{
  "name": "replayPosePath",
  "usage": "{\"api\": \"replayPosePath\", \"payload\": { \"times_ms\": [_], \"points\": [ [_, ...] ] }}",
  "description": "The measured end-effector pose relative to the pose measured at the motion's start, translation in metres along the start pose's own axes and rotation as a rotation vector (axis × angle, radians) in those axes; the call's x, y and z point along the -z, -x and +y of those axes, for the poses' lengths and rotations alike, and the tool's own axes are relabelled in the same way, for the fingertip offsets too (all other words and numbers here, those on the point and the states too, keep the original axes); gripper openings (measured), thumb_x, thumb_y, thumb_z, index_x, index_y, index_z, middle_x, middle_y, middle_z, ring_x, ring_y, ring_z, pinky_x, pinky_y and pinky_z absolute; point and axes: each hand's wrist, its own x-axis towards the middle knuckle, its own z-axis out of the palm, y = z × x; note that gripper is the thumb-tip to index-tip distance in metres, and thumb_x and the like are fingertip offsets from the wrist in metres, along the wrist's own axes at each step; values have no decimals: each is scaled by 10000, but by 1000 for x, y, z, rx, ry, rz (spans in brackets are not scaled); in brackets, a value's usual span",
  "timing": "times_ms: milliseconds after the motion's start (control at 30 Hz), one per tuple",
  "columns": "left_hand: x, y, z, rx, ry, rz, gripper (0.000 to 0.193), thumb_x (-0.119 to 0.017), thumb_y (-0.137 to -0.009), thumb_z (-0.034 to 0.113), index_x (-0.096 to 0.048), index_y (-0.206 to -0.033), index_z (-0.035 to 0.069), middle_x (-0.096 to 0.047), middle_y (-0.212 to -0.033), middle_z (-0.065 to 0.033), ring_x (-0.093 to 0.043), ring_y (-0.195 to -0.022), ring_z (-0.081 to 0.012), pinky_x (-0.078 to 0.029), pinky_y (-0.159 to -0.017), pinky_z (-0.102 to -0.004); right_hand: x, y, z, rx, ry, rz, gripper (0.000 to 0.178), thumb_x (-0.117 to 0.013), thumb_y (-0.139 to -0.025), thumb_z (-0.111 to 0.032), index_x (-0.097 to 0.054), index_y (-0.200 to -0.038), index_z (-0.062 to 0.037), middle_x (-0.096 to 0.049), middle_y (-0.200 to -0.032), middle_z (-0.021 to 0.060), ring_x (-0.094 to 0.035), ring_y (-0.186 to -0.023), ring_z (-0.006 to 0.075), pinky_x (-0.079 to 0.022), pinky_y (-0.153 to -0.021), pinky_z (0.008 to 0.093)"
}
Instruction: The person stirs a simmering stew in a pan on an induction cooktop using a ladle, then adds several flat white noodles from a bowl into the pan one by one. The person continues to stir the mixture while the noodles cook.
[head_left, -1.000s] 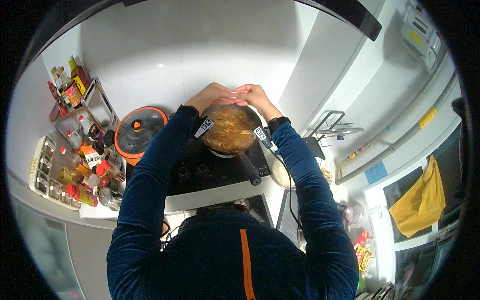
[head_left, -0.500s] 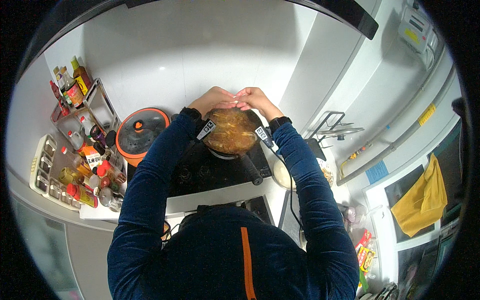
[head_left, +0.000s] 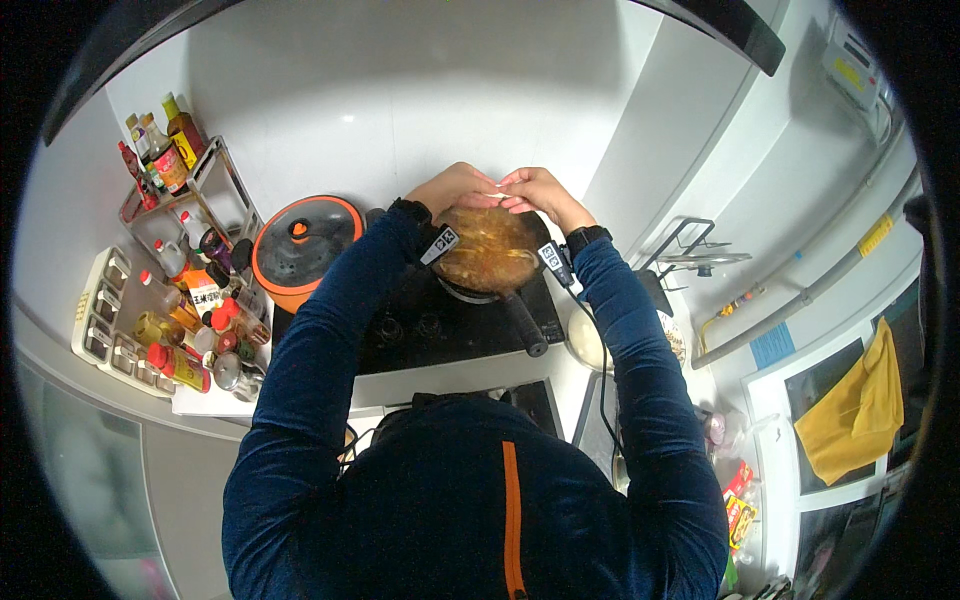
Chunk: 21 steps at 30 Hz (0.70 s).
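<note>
A dark frying pan with brownish-orange broth and pale strips in it sits on the black cooktop, its black handle angled toward me. Both hands meet above the pan's far rim. My left hand and my right hand are closed with fingertips together, pinching a small whitish piece between them. Its kind is too small to make out. Dark watch-like bands and small tagged devices with cables are strapped on both wrists.
Left of the pan stands an orange pot with a glass lid. Beyond it are seasoning jars, a metal rack with bottles and a spice box. A pale bowl rests near my right forearm; a range hood hangs overhead.
The whole view has shifted slightly, with the scene moving right and a little up in the picture. Both hands stay together over the pan's far rim, still pinching the whitish piece.
</note>
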Motion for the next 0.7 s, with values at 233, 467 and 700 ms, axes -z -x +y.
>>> {"api": "replayPosePath", "payload": {
  "times_ms": [233, 467, 700],
  "points": [
    [5, -2, -11, -2, 63, 9, 436, -752, -836, 183, -613, -1082, -149, -673, -993, -184, -688, -852, -152, -570, -794, -203, -3, 0, 1, -17, -7, -24, 156, -666, -902, -94, -610, -1019, -8, -683, -914, 99, -693, -778, 149, -594, -665, 244],
    [8, -6, -11, 19, -5, 65, 405, -774, -809, 181, -646, -1030, -133, -690, -926, -172, -693, -813, -162, -577, -743, -216, -6, -7, 4, 12, -37, -10, 159, -672, -895, -75, -610, -1020, 0, -683, -913, 102, -686, -822, 160, -586, -726, 263],
    [12, -10, -21, -51, 86, 64, 376, -768, -805, 165, -655, -1019, -124, -697, -921, -178, -696, -794, -170, -572, -732, -219, -4, -8, 8, 55, -84, 4, 137, -666, -896, -48, -642, -1006, 30, -689, -907, 105, -693, -797, 164, -587, -732, 259]
  ]
}}
